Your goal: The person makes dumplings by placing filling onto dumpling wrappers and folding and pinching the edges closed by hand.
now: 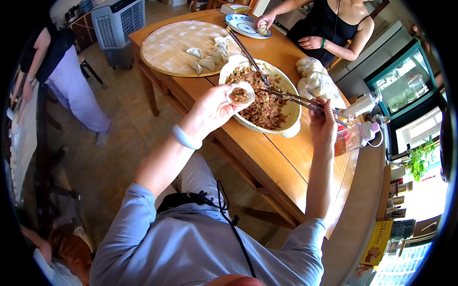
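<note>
My left hand [210,109] holds a round dough wrapper [247,88] with a small heap of filling on it, over the near-left rim of a white oval bowl [292,123]. Chopped meat filling [265,112] lies in the bowl. To the right, my right hand [323,125] is closed on a pair of dark chopsticks [298,99], whose tips reach into the filling. Another pair of chopsticks [245,51] leans across the bowl's far rim. Behind the bowl, several folded dumplings [206,64] rest on a floured round board [167,45].
Across the table [272,155], a person touches dumplings on a blue-patterned plate [242,24]. Plastic bags [315,78] lie right of the bowl, and a bottle [350,138] stands beside my right hand. Other people are at the left. An air cooler [117,26] stands behind.
</note>
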A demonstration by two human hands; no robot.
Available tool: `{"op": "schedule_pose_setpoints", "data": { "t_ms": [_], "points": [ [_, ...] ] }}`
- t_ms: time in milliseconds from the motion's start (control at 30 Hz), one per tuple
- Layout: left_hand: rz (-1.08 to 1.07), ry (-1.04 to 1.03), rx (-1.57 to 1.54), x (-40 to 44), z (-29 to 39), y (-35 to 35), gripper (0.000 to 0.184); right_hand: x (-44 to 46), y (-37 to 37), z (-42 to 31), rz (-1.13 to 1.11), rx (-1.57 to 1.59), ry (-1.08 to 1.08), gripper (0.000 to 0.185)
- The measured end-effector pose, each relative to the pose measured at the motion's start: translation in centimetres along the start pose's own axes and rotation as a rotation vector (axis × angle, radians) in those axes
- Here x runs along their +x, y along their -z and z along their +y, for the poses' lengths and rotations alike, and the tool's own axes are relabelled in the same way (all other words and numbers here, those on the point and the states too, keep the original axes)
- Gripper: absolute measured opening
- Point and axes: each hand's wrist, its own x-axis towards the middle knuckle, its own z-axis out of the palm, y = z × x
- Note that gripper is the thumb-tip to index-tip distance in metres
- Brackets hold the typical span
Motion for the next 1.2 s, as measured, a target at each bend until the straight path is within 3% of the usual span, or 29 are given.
{"op": "schedule_pose_setpoints", "data": {
  "t_ms": [67,167,433,533,700,800,1067,1200],
  "points": [
    [-0.012,0.035,-0.016,0.1,-0.6,-0.2,0.034,-0.1,-1.1,0.2,-0.061,-0.007,-0.027,0.022],
    [0.010,0.060,-0.025,0.0,-1.0,-0.6,0.034,-0.2,-1.4,0.6,-0.076,-0.258,-0.026,0.027],
    [0.028,0.059,-0.007,0.2,-1.4,-0.3,0.033,-0.5,-1.4,0.0,-0.119,-0.146,0.061,0.025],
    [0.044,0.054,0.002,0.1,-1.8,-1.0,0.032,-0.7,-1.7,0.2,-0.148,-0.289,0.017,0.023],
    [0.004,0.020,0.004,0.0,-2.0,-0.5,0.032,-0.7,-1.6,0.0,-0.112,-0.182,0.056,0.024],
    [0.045,0.035,0.065,0.1,-2.0,-0.3,0.032,-1.3,-2.4,-0.1,-0.181,-0.336,0.026,0.023],
    [0.007,0.034,0.019,-0.1,-2.0,-0.2,0.032,-1.4,-2.5,-0.7,-0.232,-0.376,0.079,0.022],
    [-0.027,0.036,0.006,-0.2,-1.8,-0.5,0.032,-0.8,-2.1,-0.7,-0.087,-0.223,0.108,0.024]
  ]
}}
